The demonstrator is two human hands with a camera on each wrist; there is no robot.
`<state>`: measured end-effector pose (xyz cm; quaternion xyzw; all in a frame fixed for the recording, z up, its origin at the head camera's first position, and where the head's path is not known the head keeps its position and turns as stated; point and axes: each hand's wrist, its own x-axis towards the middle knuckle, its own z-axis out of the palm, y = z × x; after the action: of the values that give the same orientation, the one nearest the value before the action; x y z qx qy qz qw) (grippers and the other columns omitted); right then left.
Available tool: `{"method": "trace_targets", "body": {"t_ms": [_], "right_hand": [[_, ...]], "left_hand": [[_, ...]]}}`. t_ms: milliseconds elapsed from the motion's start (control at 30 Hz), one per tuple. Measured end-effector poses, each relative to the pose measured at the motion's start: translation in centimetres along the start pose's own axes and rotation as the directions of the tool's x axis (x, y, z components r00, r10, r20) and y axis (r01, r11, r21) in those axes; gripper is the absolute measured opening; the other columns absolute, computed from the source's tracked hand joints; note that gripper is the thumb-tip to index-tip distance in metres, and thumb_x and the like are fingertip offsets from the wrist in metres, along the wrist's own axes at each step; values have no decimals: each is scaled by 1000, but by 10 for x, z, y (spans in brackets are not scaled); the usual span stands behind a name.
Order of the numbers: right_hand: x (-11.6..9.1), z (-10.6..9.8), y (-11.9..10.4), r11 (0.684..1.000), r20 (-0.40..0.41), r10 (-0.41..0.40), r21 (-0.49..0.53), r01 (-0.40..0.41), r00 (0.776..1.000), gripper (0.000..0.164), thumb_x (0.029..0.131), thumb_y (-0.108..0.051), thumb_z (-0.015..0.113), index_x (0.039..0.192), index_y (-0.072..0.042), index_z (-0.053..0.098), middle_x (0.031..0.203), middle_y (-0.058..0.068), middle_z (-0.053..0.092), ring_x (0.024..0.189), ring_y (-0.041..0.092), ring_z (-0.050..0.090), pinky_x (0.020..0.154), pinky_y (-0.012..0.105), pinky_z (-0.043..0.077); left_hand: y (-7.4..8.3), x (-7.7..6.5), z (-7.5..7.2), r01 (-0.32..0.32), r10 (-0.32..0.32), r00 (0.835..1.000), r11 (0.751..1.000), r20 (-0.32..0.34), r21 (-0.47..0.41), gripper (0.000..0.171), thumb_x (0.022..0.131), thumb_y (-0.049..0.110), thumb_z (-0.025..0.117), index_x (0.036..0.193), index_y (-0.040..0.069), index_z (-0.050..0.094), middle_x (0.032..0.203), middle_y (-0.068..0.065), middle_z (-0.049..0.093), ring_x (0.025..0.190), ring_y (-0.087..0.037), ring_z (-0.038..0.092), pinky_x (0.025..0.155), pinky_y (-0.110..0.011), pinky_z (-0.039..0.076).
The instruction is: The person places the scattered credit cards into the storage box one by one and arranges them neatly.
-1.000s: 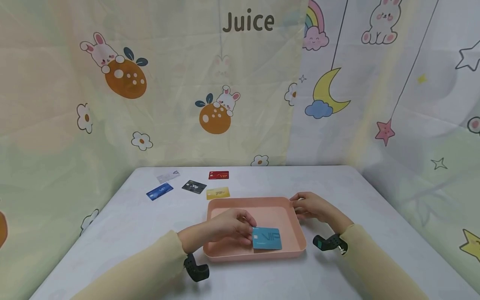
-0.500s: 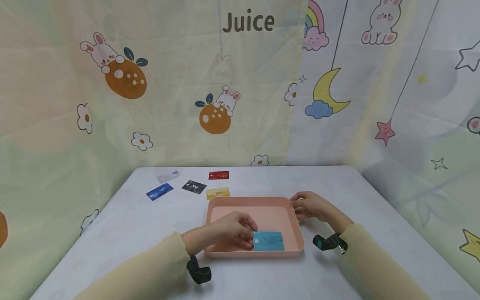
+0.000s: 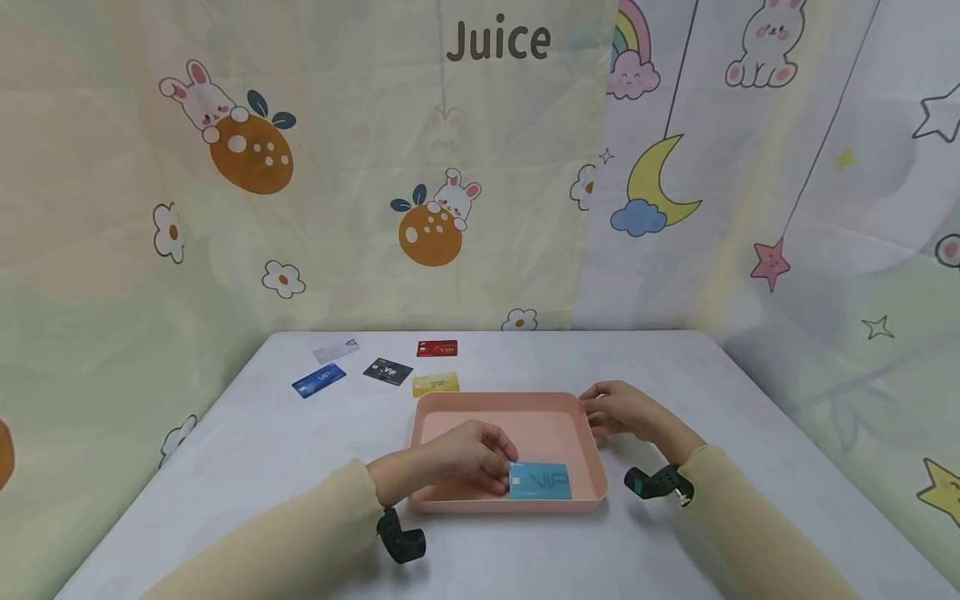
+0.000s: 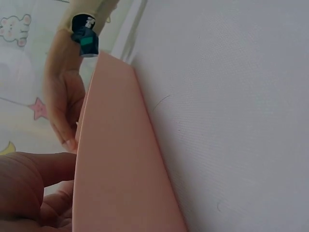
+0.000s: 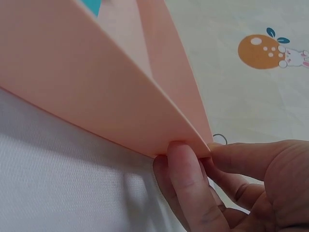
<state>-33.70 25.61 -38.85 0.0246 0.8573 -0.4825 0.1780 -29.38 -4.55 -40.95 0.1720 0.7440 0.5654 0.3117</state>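
A light-blue VIP card [image 3: 542, 482] is inside the pink tray [image 3: 517, 404], near its front wall. My left hand [image 3: 468, 457] reaches over the tray's left side and pinches the card's left edge. In the left wrist view, the tray wall [image 4: 116, 145] hides the card and part of the left hand [image 4: 29, 188]. At the far right corner of the tray, my right hand [image 3: 626, 410] grips the rim. The right wrist view shows the fingers [image 5: 186, 169] against the outer wall and the thumb at the corner.
Behind the tray lie a yellow card [image 3: 435, 383], a red card [image 3: 437, 348], a black card [image 3: 387, 372], a blue card [image 3: 318, 381] and a silvery card [image 3: 336, 351]. They rest on a white tabletop [image 3: 750, 467] before a printed cloth backdrop [image 3: 345, 150].
The left hand has lowered the light-blue card toward the tray floor and shifted slightly right. The tray's front edge has moved back a little. The right hand stays at the corner.
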Motion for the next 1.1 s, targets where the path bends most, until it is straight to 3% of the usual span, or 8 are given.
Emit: {"method": "trace_targets", "body": {"t_ms": [400,867,1100], "right_hand": [[4,0,3,1000,12,-4,16,4,1000,39,102,-21,65,131,4,57,111,15,71,79,16,70,70,25,61],[4,-1,2,1000,17,-2,14,2,1000,40,102,-22,65,131,3,57,109,14,71,77,15,69,70,25,61],[1,0,2,1000,9,-6,9,6,1000,41,102,-23,66,132,4,57,110,14,71,78,15,70,70,25,61]], "left_hand": [[5,-1,5,-5,6,1000,998,-20,56,20,102,19,65,110,1,72,90,-12,76,70,-17,73,72,-29,63],[8,-9,12,-49,61,997,982,-57,184,15,100,23,69,104,10,73,91,-8,75,76,-22,74,74,-31,64],[7,-8,18,-59,70,996,983,-56,173,13,100,19,68,107,10,73,94,-7,74,78,-21,73,75,-31,64]]}}
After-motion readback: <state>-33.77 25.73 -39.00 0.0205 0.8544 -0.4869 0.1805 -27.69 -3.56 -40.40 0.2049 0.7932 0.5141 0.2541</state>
